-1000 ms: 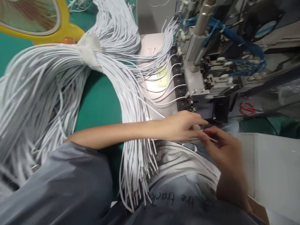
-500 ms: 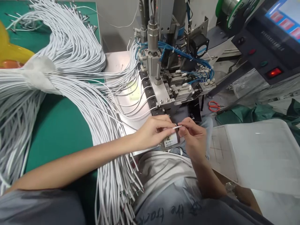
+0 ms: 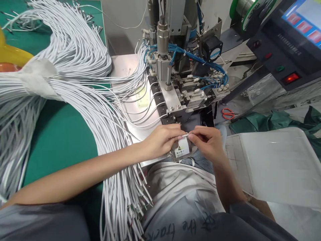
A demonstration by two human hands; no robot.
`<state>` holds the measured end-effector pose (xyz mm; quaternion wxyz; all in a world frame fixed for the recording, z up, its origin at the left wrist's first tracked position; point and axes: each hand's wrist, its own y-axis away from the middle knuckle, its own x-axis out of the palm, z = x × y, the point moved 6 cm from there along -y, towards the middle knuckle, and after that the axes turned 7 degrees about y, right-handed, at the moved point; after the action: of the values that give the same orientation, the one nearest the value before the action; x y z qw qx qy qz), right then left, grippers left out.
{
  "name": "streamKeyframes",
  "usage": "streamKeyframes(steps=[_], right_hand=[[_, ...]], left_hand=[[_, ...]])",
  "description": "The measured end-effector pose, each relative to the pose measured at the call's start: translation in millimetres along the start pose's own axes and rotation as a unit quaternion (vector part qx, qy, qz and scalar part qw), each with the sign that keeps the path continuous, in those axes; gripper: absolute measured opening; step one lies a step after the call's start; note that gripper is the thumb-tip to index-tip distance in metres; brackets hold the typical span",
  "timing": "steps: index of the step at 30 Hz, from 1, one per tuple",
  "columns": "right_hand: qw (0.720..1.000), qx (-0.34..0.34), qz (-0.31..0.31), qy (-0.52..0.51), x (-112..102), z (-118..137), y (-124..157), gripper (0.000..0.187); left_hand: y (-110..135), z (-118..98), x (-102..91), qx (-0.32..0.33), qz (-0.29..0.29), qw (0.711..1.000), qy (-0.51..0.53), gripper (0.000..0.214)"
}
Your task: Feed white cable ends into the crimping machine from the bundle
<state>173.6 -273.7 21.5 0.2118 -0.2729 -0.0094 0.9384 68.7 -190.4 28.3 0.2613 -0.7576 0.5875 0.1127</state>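
My left hand (image 3: 163, 140) and my right hand (image 3: 207, 140) meet just below the front of the machine (image 3: 180, 90). Both pinch the end of one thin white wire (image 3: 186, 135) between their fingertips. A small clear plate with a warning label (image 3: 182, 148) sits directly under the fingers. Several white wires (image 3: 150, 110) run from the machine's black slots back to the large taped bundle of white wires (image 3: 62, 80) on the green mat. The bundle's loose ends (image 3: 125, 201) hang over the table edge by my left forearm.
Red scissors (image 3: 227, 113) lie right of the machine. A white translucent bin (image 3: 278, 164) stands at the right. A control panel with a lit red switch (image 3: 290, 78) is at the upper right. A yellow object (image 3: 10, 55) sits at the far left on the green mat (image 3: 62, 137).
The view swung from a tilted, blurred look to a steady one. My hands stayed at the machine front, shifting slightly, both pinching the wire end.
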Motion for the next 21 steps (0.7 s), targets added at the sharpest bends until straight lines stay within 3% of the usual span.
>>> streamKeyframes(steps=[4,8,11,15,17,21], right_hand=[[0.993,-0.008,-0.116,-0.009,6,0,7,0.019],[0.974,-0.076,-0.188,0.101,10,12,15,0.014],[0.968,-0.103,-0.158,0.164,9,18,12,0.015],[0.987,-0.069,-0.052,0.133,7,11,2,0.018],[0.993,-0.058,-0.025,0.104,6,7,-2,0.019],[0.997,-0.063,-0.05,0.02,7,0,-3,0.019]], left_hand=[[1,-2,-1.6,0.007,-0.04,0.999,0.028,0.022],[3,-4,-2.0,0.024,-0.07,0.997,-0.029,0.022],[7,-6,1.5,0.053,-0.052,0.987,-0.14,0.025],[9,-7,5.5,0.073,-0.031,0.96,-0.268,0.028],[9,-6,3.8,0.063,-0.039,0.967,-0.243,0.028],[3,2,-2.7,-0.017,-0.053,0.998,-0.039,0.021]])
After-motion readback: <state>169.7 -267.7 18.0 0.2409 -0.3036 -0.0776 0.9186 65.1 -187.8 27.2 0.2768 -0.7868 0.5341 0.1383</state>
